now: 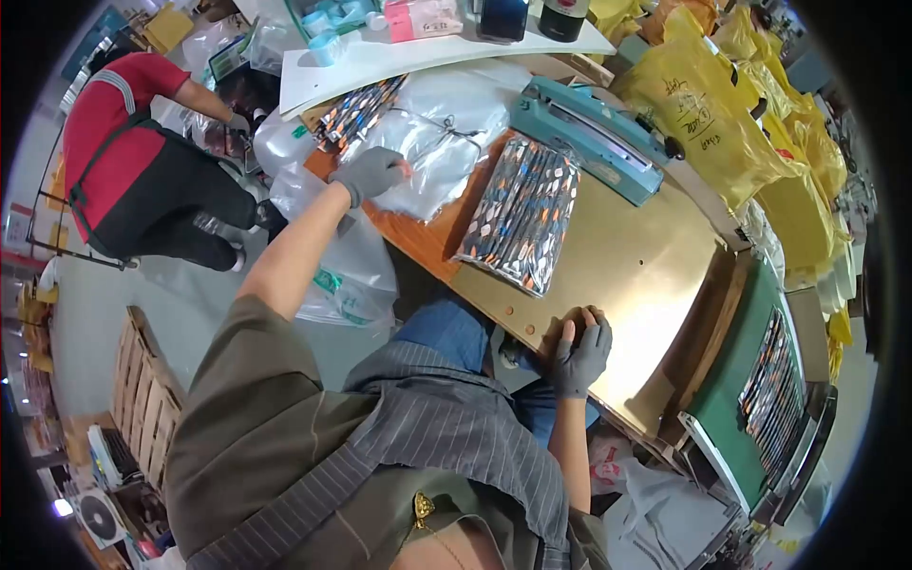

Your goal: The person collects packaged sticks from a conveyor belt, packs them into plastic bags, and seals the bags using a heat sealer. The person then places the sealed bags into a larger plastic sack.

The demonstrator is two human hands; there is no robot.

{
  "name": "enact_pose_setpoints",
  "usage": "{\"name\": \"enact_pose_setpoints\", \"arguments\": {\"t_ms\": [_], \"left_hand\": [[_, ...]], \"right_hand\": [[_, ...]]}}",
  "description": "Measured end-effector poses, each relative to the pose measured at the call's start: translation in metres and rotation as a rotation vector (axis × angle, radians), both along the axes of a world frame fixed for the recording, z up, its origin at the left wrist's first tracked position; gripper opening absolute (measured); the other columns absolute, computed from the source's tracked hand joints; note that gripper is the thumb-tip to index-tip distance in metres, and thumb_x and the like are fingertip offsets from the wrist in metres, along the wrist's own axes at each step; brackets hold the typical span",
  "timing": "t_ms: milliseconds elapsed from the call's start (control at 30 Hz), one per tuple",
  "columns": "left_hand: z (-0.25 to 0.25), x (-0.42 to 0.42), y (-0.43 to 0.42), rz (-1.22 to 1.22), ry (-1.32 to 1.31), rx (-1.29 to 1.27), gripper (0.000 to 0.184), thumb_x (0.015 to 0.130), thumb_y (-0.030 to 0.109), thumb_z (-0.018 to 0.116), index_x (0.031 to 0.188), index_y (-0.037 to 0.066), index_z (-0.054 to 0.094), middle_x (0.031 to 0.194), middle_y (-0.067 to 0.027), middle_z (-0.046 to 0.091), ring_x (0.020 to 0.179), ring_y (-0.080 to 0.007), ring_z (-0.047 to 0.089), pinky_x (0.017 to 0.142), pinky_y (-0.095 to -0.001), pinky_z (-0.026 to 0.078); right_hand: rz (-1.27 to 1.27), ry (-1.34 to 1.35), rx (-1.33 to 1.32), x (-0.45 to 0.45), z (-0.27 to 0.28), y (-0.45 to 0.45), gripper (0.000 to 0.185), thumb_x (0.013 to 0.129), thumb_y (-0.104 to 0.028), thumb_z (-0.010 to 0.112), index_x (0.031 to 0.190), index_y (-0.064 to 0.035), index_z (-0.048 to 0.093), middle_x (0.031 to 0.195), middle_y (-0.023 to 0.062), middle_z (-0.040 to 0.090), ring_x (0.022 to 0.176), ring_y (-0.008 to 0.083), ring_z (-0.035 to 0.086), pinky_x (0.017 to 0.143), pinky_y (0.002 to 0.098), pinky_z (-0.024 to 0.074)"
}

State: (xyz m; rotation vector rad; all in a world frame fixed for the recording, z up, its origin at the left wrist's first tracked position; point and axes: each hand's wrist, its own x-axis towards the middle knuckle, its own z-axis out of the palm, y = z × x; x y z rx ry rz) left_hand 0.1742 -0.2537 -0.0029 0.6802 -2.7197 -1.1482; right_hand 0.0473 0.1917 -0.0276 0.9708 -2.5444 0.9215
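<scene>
My left hand (369, 178), in a grey glove with bare fingertips, is over the left edge of a stack of clear plastic bags (432, 133). Its fingers are drawn together, and what they pinch, if anything, is too small to tell. Gloved the same way, my right hand (582, 359) rests at the table's near edge, thumb and fingers a little apart, holding nothing. Between the hands lies a clear-wrapped bundle of dark patterned strips (524, 217) with orange, white and blue marks. Behind my left hand are more patterned strips (356, 109).
A teal sealing machine (589, 138) stands behind the bundle. Yellow bags (708, 119) fill the back right. A green conveyor (736, 389) carries patterned pieces at right. A white shelf (446, 47) crosses the back. At left, a person in red (123, 142) bends over.
</scene>
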Motion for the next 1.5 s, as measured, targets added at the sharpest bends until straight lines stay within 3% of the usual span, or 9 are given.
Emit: {"name": "enact_pose_setpoints", "arguments": {"t_ms": [67, 200, 333, 600, 667, 867, 933, 1233, 1500], "left_hand": [[0.030, -0.004, 0.018, -0.011, 0.002, -0.343, 0.030, 0.083, 0.030, 0.060, 0.094, 0.003, 0.066, 0.083, -0.0148, 0.067, 0.081, -0.0294, 0.063, 0.075, -0.0370, 0.048], [0.106, -0.001, 0.110, -0.022, 0.316, 0.447, 0.026, 0.087, 0.024, 0.059, 0.093, 0.000, 0.067, 0.079, -0.0083, 0.067, 0.072, -0.0127, 0.062, 0.068, -0.0280, 0.049], [0.076, -0.011, 0.220, -0.208, 0.452, 0.368, 0.025, 0.087, 0.021, 0.059, 0.099, 0.000, 0.065, 0.079, -0.0100, 0.067, 0.069, -0.0150, 0.062, 0.067, -0.0287, 0.049], [0.158, 0.010, 0.269, -0.423, 0.191, 0.592, 0.026, 0.097, 0.020, 0.045, 0.103, 0.000, 0.059, 0.084, -0.0080, 0.063, 0.071, -0.0106, 0.058, 0.059, -0.0252, 0.047], [0.115, 0.008, 0.276, -0.208, 0.134, 1.730, 0.022, 0.091, 0.024, 0.053, 0.105, 0.007, 0.056, 0.085, -0.0024, 0.060, 0.062, -0.0128, 0.055, 0.051, -0.0267, 0.042], [0.072, -0.124, 0.223, -0.674, 0.364, 1.369, 0.048, 0.092, 0.015, 0.051, 0.135, -0.001, 0.041, 0.117, -0.0095, 0.050, 0.097, -0.0170, 0.056, 0.084, -0.0264, 0.048], [0.057, -0.183, 0.222, -0.334, 0.738, 0.521, 0.053, 0.093, 0.038, 0.052, 0.129, -0.001, 0.048, 0.125, -0.0233, 0.052, 0.111, -0.0284, 0.055, 0.089, -0.0354, 0.046], [-0.089, -0.228, 0.242, -0.190, 0.091, -0.836, 0.069, 0.091, 0.053, 0.045, 0.122, -0.007, 0.051, 0.124, -0.0295, 0.052, 0.113, -0.0432, 0.050, 0.093, -0.0449, 0.042], [-0.114, -0.239, 0.196, -0.150, 0.164, -0.913, 0.073, 0.091, 0.058, 0.038, 0.124, -0.006, 0.051, 0.122, -0.0283, 0.054, 0.106, -0.0429, 0.056, 0.092, -0.0444, 0.044]], "right_hand": [[0.023, 0.026, 0.013, 0.001, 0.000, 0.003, 0.033, 0.089, -0.025, 0.056, 0.110, 0.0009, 0.057, 0.112, 0.0213, 0.057, 0.107, 0.0361, 0.053, 0.093, 0.0408, 0.0413], [0.019, -0.188, -0.184, 0.003, 0.006, 0.001, 0.035, 0.090, -0.027, 0.055, 0.110, 0.0013, 0.057, 0.114, 0.0196, 0.057, 0.108, 0.0309, 0.054, 0.092, 0.0384, 0.0426], [0.387, -1.185, -0.813, 0.038, 0.080, -0.042, 0.033, 0.093, -0.029, 0.056, 0.106, 0.0014, 0.058, 0.099, 0.0065, 0.059, 0.095, 0.0149, 0.054, 0.084, 0.0295, 0.0441], [0.035, -0.611, -0.249, -0.012, 0.014, 0.000, 0.016, 0.075, -0.014, 0.060, 0.085, -0.0026, 0.065, 0.074, 0.0132, 0.063, 0.067, 0.0179, 0.056, 0.061, 0.0341, 0.0462], [0.061, -0.736, -0.322, 0.001, 0.029, -0.003, 0.020, 0.074, -0.023, 0.065, 0.084, -0.0056, 0.064, 0.082, 0.0130, 0.064, 0.074, 0.0213, 0.058, 0.069, 0.0345, 0.0469], [-0.257, -0.541, 0.027, 0.014, 0.021, 0.077, 0.103, 0.073, -0.076, 0.046, 0.136, 0.0042, 0.033, 0.136, 0.0302, 0.036, 0.130, 0.0414, 0.033, 0.107, 0.0473, 0.0258], [-0.153, -0.367, 0.162, 0.018, -0.040, 0.102, 0.115, 0.065, -0.080, 0.049, 0.140, 0.0041, 0.028, 0.145, 0.0342, 0.018, 0.139, 0.0453, 0.011, 0.111, 0.0567, 0.0065], [-0.051, -0.362, 0.186, 0.027, -0.042, 0.104, 0.133, 0.050, -0.085, 0.053, 0.143, 0.0040, 0.019, 0.148, 0.0349, 0.005, 0.139, 0.0483, -0.001, 0.107, 0.0635, -0.0024], [-0.056, -0.317, 0.212, 0.031, -0.042, 0.110, 0.136, 0.049, -0.087, 0.052, 0.144, 0.0037, 0.015, 0.148, 0.0346, 0.004, 0.139, 0.0485, -0.001, 0.107, 0.0637, -0.0021]]}}
